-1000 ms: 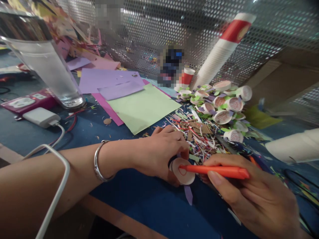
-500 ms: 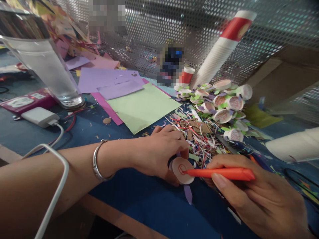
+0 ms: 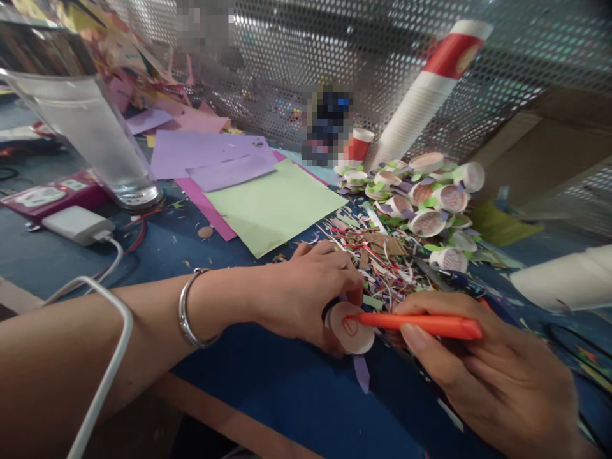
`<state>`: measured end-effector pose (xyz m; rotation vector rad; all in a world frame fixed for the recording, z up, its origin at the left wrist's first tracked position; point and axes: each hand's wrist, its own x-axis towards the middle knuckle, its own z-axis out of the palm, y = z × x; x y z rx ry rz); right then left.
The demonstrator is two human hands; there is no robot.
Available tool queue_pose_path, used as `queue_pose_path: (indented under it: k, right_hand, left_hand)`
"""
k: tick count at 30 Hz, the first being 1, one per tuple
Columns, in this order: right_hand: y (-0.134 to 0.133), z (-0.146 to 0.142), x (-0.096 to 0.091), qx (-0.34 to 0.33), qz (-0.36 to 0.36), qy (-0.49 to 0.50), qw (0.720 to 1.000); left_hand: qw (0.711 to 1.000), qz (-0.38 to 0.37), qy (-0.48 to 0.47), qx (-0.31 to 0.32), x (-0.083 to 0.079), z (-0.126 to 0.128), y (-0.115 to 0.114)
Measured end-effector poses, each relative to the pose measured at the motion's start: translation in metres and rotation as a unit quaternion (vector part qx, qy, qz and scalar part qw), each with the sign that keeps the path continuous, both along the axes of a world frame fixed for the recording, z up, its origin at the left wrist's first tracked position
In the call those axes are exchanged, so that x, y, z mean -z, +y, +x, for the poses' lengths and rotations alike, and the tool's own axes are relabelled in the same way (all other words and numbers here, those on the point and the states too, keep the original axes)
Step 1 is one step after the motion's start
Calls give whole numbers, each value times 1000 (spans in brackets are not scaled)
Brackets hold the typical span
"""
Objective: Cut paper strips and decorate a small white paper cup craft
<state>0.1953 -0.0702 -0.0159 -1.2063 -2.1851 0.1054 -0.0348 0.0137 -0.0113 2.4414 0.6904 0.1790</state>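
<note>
My left hand (image 3: 310,296), with a silver bangle at the wrist, is closed around a small paper-cup piece (image 3: 359,343). The round pale face of the piece turns up toward me, and a purple paper strip (image 3: 362,374) sticks out below it. Red-orange lines are drawn on that face. In my right hand (image 3: 497,370) is an orange marker (image 3: 421,324), pinched between thumb and fingers. Its tip touches the upper part of the drawn lines. The fingertips of my left hand are partly hidden behind the piece.
Beyond my hands lie paper scraps (image 3: 387,261) and a cluster of decorated cup pieces (image 3: 428,223). Behind leans a tall stack of paper cups (image 3: 415,108). Coloured sheets (image 3: 277,204), a glass of water (image 3: 100,127) and a white charger (image 3: 79,224) occupy the left. A white cable (image 3: 108,363) crosses my left forearm.
The marker tip has moved slightly up on the round face, and my right hand has shifted a little to the left. My left hand and the piece stay nearly still.
</note>
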Motion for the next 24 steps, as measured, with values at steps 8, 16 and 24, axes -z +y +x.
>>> queue_pose_path:
  k: [8,16,24]
  right_hand:
    - [2,2,-6,-20,9,-24,999]
    - [0,6,0,-26,21,16,999]
    - [0,1,0,6,8,12,1000]
  left_hand:
    - [1000,-3,-1,4,1,0,1]
    - [1000,-13,11,1,-1,0,1]
    - [1000,1,2,0,2,-1,0]
